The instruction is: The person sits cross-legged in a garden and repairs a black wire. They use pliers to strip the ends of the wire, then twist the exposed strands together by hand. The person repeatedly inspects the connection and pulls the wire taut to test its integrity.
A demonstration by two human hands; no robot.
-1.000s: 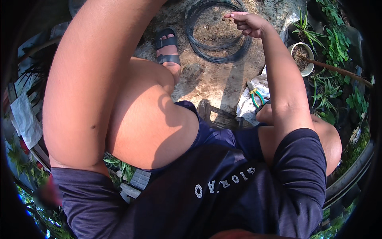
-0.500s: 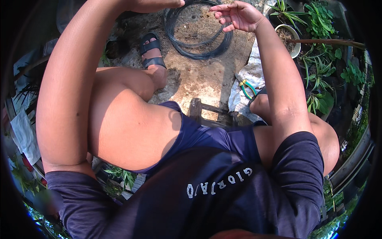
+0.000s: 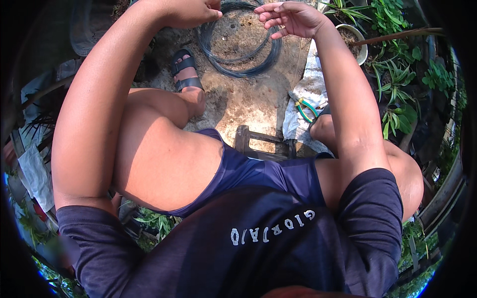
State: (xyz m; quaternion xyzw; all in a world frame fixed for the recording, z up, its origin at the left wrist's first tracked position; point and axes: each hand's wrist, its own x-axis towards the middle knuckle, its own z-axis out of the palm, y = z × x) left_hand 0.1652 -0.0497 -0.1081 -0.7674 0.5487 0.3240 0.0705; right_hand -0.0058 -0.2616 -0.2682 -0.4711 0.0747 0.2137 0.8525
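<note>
My left hand point(image 3: 196, 12) is at the top edge, its fingers curled at the left side of a coil of dark wire point(image 3: 239, 69) lying on the ground; I cannot make out what, if anything, it grips. My right hand point(image 3: 288, 19) is over the coil's right side, palm partly turned up, fingers spread and holding nothing visible. Beneath my right forearm, pliers point(image 3: 306, 109) with green and yellow handles lie on a crumpled white sack point(image 3: 295, 126).
Potted plants point(image 3: 395, 74) line the right, with a pale pot point(image 3: 361, 52) and a brown stick point(image 3: 402, 35). A dark low stool frame point(image 3: 242, 141) stands between my legs. My sandalled left foot point(image 3: 186, 74) rests on dirty concrete point(image 3: 233, 104). Pale sheeting point(image 3: 35, 174) is at the left.
My left hand has come into view at the top and moved slightly lower. My right hand has risen leftward and opened from curled fingers to spread ones. The view has shifted a little.
</note>
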